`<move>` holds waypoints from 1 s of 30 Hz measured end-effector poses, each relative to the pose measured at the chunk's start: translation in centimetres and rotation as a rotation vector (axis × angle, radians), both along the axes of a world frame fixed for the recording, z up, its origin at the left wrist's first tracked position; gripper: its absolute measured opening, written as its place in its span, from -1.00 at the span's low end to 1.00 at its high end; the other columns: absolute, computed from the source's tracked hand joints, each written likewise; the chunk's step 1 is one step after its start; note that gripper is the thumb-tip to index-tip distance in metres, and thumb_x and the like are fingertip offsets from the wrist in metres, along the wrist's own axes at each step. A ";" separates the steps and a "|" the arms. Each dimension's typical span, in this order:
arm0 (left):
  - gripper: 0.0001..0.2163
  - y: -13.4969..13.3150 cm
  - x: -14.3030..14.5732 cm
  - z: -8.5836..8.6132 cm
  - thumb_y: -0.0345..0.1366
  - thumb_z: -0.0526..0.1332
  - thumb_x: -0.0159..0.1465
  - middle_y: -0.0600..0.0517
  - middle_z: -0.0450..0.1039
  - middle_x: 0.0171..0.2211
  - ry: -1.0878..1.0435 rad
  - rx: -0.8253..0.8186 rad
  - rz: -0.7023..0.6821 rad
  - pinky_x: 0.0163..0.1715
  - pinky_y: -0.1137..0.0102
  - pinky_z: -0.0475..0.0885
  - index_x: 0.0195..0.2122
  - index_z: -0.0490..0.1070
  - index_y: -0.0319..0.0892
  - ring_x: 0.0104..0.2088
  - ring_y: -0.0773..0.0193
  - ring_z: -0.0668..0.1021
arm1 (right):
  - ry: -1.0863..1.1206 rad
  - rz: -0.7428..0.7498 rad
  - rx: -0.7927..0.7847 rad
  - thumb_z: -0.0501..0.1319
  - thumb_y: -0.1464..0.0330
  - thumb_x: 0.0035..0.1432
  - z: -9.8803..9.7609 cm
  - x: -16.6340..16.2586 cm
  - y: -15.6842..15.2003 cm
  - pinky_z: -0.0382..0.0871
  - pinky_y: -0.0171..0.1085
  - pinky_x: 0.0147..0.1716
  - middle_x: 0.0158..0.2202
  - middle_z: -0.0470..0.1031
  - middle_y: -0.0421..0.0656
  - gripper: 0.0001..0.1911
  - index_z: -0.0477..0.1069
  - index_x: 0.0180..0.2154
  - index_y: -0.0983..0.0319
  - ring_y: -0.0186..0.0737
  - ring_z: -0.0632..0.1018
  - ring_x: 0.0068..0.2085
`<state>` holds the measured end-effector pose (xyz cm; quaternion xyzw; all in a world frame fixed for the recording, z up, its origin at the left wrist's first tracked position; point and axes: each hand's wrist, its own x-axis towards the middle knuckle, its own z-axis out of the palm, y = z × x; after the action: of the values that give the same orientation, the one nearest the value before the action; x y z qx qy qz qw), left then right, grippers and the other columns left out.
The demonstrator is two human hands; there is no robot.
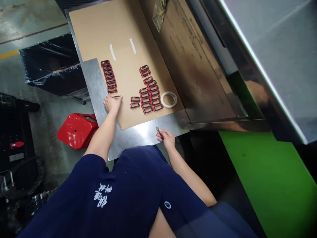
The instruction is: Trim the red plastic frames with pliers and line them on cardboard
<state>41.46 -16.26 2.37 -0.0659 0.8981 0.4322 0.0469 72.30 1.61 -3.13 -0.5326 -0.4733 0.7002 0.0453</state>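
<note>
My left hand [112, 103] is at the near end of a column of red and black rectangular frames [110, 80] on brown cardboard. Its thumb and fingers close on the two ends of another dark frame [116, 96], which they partly hide. Over the metal table edge, my right hand [167, 138] grips a small hand tool with a shiny metal tip [157, 128]; its exact kind is too small to make out. Between and beyond the hands lies a larger group of similar frames [150, 96], most of them in slanting rows.
A roll of pale tape [169, 99] lies right of the frames. Two white strips [112, 52] mark the cardboard [89, 29]. A brown upright panel [198, 66] borders the metal table [95, 77] on the right. A red stool [74, 130] stands to the left, below a wrapped black box [47, 59].
</note>
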 end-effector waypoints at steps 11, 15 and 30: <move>-0.58 3.4 6.2 0.3 -0.25 0.35 0.18 -0.29 0.16 0.32 0.128 -0.273 -0.521 0.34 -0.02 -0.04 0.06 0.40 -0.21 0.35 -0.19 0.14 | 0.041 -0.005 -0.026 0.50 0.10 -0.05 -0.3 0.1 -0.3 0.51 -0.45 -0.47 -0.20 0.61 0.00 -0.46 0.53 -0.15 0.34 -0.10 0.66 -0.16; -0.81 4.0 8.5 0.4 -0.37 0.23 0.23 -0.28 0.24 0.27 -0.005 -0.235 -0.552 0.34 -0.07 -0.05 -0.12 0.48 -0.19 0.36 -0.17 0.13 | 0.041 0.011 -0.021 0.50 0.07 -0.08 -0.4 0.0 0.0 0.51 -0.44 -0.49 -0.19 0.61 0.01 -0.44 0.52 -0.17 0.34 -0.10 0.66 -0.17; -0.35 -4.0 19.5 10.6 0.04 0.41 0.19 -0.10 0.46 0.07 -0.705 0.914 -0.386 -0.47 0.42 0.55 0.24 0.27 0.00 -0.31 0.25 0.65 | 0.601 0.437 -0.289 0.56 0.13 -0.02 17.2 -1.3 -3.0 0.61 -0.27 -0.25 -0.23 0.62 -0.11 -0.60 0.58 -0.23 0.23 -0.14 0.65 -0.18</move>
<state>61.00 -20.21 12.98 -0.0144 0.5478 0.7097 0.4427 71.01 -1.35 14.12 -0.1915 -0.4379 0.8773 -0.0436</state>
